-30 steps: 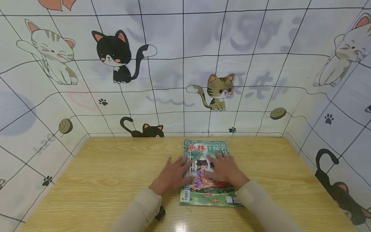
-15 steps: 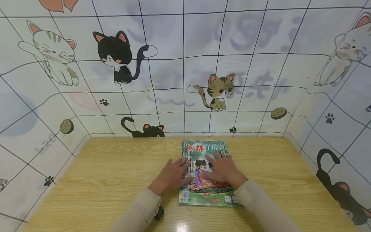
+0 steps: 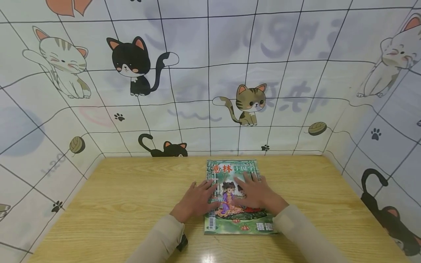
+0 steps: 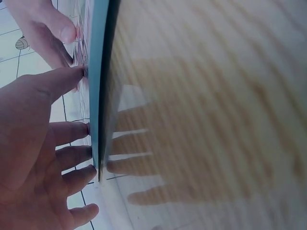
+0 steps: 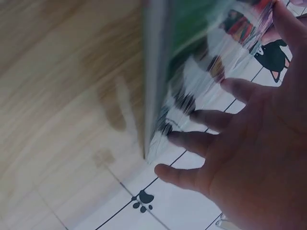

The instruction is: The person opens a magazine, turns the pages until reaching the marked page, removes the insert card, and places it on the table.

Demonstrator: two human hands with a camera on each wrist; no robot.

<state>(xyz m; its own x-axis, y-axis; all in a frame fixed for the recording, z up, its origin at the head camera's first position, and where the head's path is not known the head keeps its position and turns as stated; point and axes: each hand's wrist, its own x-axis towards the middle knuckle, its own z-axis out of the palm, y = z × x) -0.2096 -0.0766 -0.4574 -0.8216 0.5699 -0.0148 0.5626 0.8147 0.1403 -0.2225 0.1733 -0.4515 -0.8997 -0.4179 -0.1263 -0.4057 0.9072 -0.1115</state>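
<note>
A magazine (image 3: 241, 224) with a green illustrated cover lies flat on the wooden table, its title at the far end. My left hand (image 3: 194, 200) rests on its left edge with the fingers spread. In the left wrist view the thumb and several fingertips of the left hand (image 4: 33, 143) touch the cover near the edge. My right hand (image 3: 258, 193) lies across the right half of the cover, fingers spread. The right wrist view shows fingertips of the right hand (image 5: 254, 139) touching the glossy cover. Both hands hide parts of the printed figures.
The light wooden table (image 3: 138, 190) spreads out on both sides of the magazine. A cat-printed grid cloth wall (image 3: 197, 84) stands behind it and along both sides. A small black object (image 3: 182, 243) shows beside the left sleeve.
The right hand and forearm have shifted slightly to the right. The left hand stays at the magazine's left edge. The head view has tilted a little.
</note>
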